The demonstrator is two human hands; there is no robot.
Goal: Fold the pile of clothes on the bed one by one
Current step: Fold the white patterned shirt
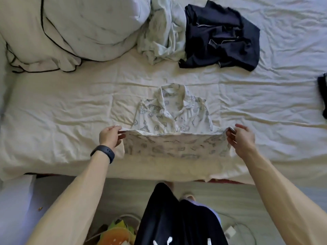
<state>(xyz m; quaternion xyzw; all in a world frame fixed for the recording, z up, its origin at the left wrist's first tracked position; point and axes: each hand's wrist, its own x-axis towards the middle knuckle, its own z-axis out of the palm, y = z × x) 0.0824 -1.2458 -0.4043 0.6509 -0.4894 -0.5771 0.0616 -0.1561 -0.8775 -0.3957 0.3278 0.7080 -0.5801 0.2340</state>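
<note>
Head view: shirt (169, 112), pale w/ grey print, lies collar-far on the bed (62, 112), about mid-sheet and close to the near edge. Its upper half is flat, front side up, collar spread. Its near half is raised off the sheet and stretched taut btwn both hands. Left hand (110, 137) is at the shirt's left hem corner, thumb and fingers pinching the cloth; a dark band (103, 152) sits on that wrist. Right hand (242, 140) is at the shirt's right hem corner, also a tight pinch on the fabric, other fingers loosely curled. Hands are level w/ each other and well apart, the shirt's full width btwn them. Far beyond the shirt's collar lies a dark pile (221, 38) of crumpled navy clothes, and touching that pile's left side a pale heap (162, 32) of rumpled cloth. Far-left of the shirt is a pillow (79, 29) w/ dark piping. Right of the shirt, at the frame edge, a dark item (323, 96) shows only in part; can't tell what it is. Nearer than the shirt, past the bed edge, is the person's dark garment (168, 218), w/ a white charger (230, 232) on the floor beside it.
</note>
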